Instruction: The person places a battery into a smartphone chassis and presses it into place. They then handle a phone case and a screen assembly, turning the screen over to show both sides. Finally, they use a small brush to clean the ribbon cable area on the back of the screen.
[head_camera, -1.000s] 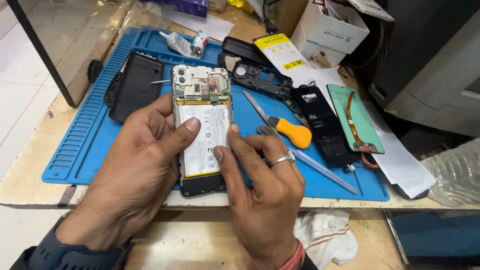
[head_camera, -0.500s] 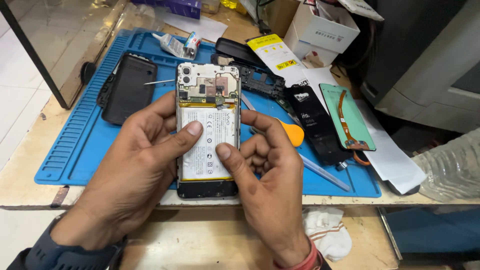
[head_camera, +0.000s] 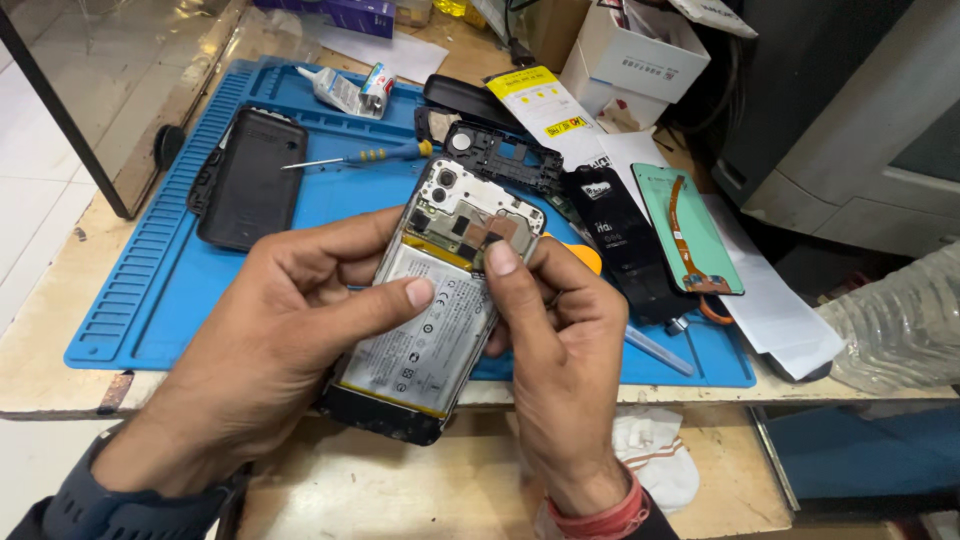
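Right now I have the opened phone (head_camera: 440, 300) lifted off the blue mat (head_camera: 150, 300) above the table's near edge; my left hand (head_camera: 270, 350) has its grip clenched around the phone's side with the thumb lying on the battery (head_camera: 425, 330), and my right hand (head_camera: 560, 350) grips the other side, its thumb pressing at the board (head_camera: 480, 225). I judge this an internal-parts step, and the next move calls for a small, careful fingertip action at that board. The phone's long axis runs diagonally, camera end up and away to the right, bottom end toward me.
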